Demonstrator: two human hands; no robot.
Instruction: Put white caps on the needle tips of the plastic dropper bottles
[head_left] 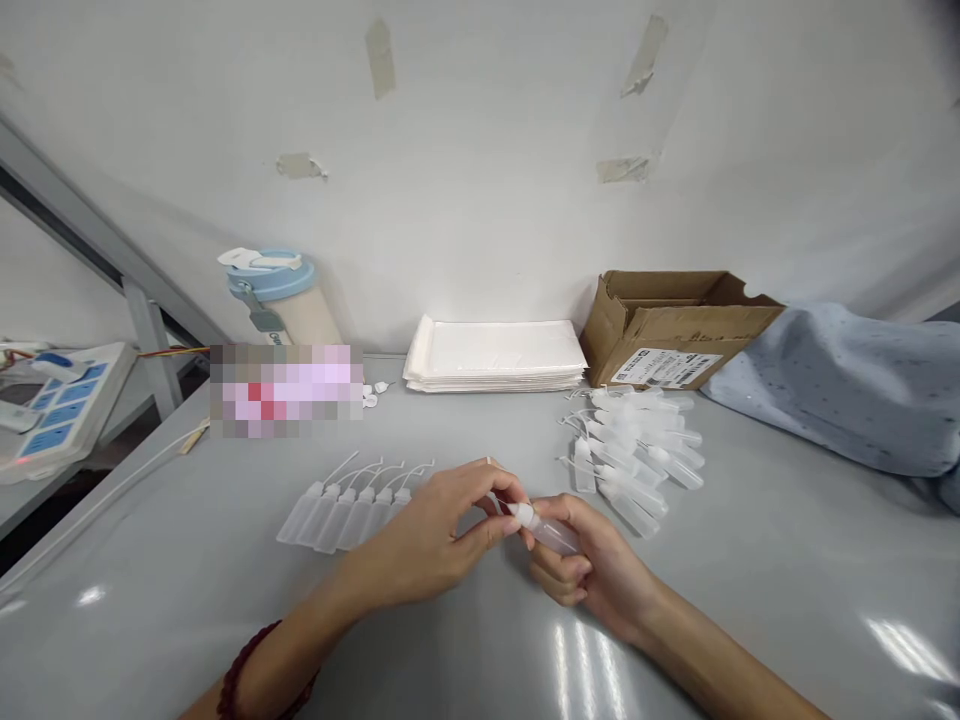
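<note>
My right hand (600,560) is wrapped round a small translucent squeeze bottle (556,536), which lies tilted with its white cap toward the left. The thumb and forefinger of my left hand (439,530) close on the thin tip at that cap; the fingers partly hide the tip. Left of my hands, several like bottles (324,515) lie side by side in a row, their thin bent tubes pointing away from me; my left hand covers the row's right end. More such bottles (634,455) lie in a loose pile beyond my right hand.
Along the wall stand a stack of white packets (495,355), an open cardboard box (682,330) and a blue-lidded tumbler (292,300). Blue cloth (840,390) lies at the right. Small white pieces (373,394) rest beside a blurred pink item (300,385). A power strip (71,410) sits far left.
</note>
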